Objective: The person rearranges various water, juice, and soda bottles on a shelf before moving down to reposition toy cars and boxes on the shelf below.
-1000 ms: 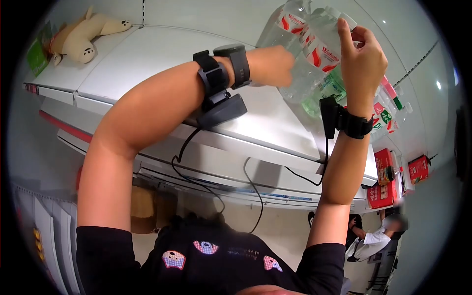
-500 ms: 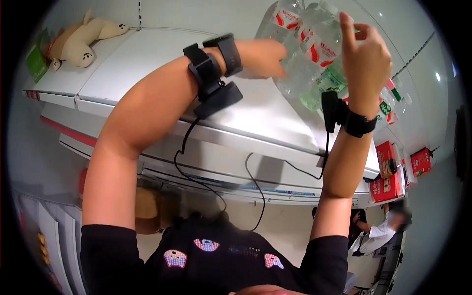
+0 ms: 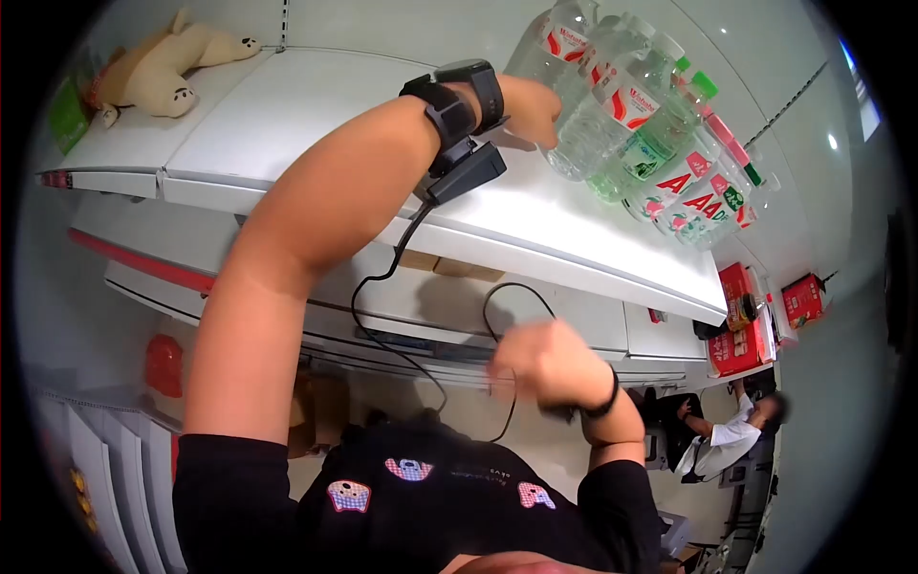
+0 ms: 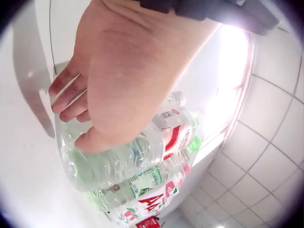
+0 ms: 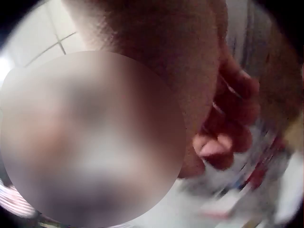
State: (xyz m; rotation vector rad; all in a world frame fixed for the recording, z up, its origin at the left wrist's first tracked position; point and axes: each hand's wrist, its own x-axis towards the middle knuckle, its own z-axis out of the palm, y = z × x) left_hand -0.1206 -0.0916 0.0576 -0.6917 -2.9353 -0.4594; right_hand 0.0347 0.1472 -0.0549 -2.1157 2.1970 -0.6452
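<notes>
In the head view my left hand [image 3: 529, 108] is on the shelf, at the lower left side of a clear water bottle [image 3: 583, 143] with a red-and-white label. Its fingers reach past the base of the bottle [image 4: 107, 168] in the left wrist view, and the thumb overlaps the plastic. My right hand [image 3: 547, 362] is blurred, down in front of the shelf edge near my chest. Its fingers [image 5: 240, 111] curl loosely in the right wrist view, with nothing seen between them. A green-capped bottle [image 3: 643, 153] and peach-printed bottles [image 3: 703, 196] stand tightly alongside.
A plush toy [image 3: 158, 84] lies on the far left of the white shelf [image 3: 296, 96]. Red boxes [image 3: 736, 330] sit at the right. A black cable [image 3: 359, 311] hangs across the lower shelves. Another person [image 3: 732, 445] is in the background at right.
My right hand has left the bottle tops and come down and left to before my chest, uncovering the bottles at right. The left hand has shifted slightly up and right from the middle frame.
</notes>
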